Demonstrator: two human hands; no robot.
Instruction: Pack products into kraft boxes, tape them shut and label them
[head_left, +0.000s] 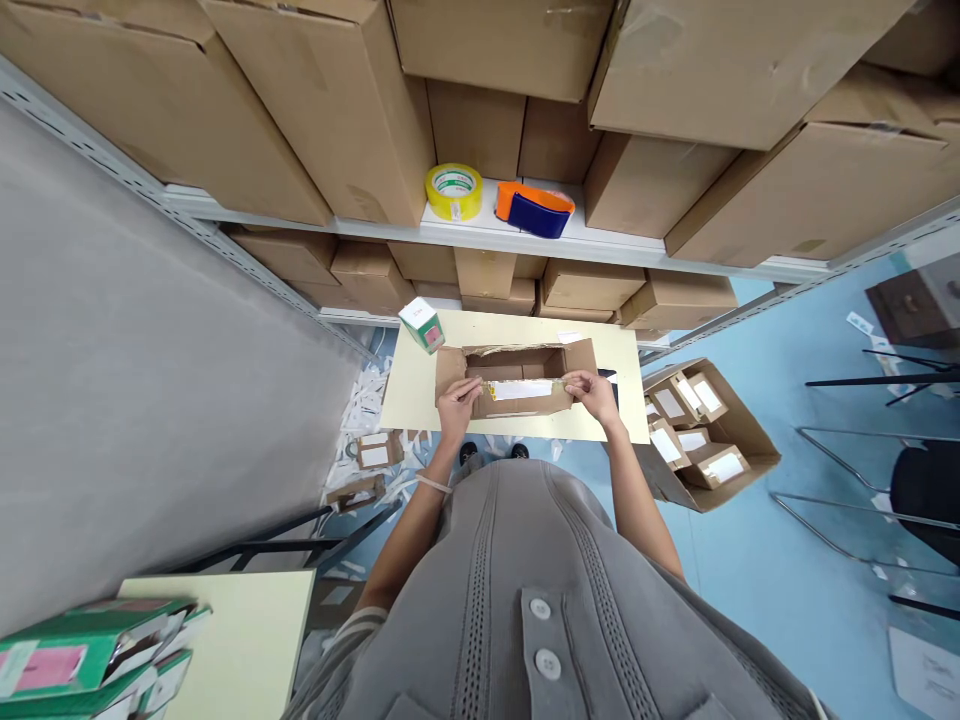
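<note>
An open cardboard box [517,402] sits on the pale yellow table in front of me, its inside facing up. Along its near edge runs a white strip [523,390], perhaps a label under clear tape, with some yellow at its left end. Fingers of my left hand [459,400] pinch the left end of that edge. At the right end, my right hand [592,393] pinches the edge in the same way. Whether the fingers also grip the tape is too small to tell. A green and white carton [422,325] stands beyond the box's left corner.
A yellow tape roll [454,192] and an orange and blue tape dispenser [535,208] lie on the shelf [600,240] among cardboard boxes. Right of the table [409,400], a large carton [754,445] holds several small boxes. White scraps [364,410] litter the floor at left. Chairs [922,490] stand right.
</note>
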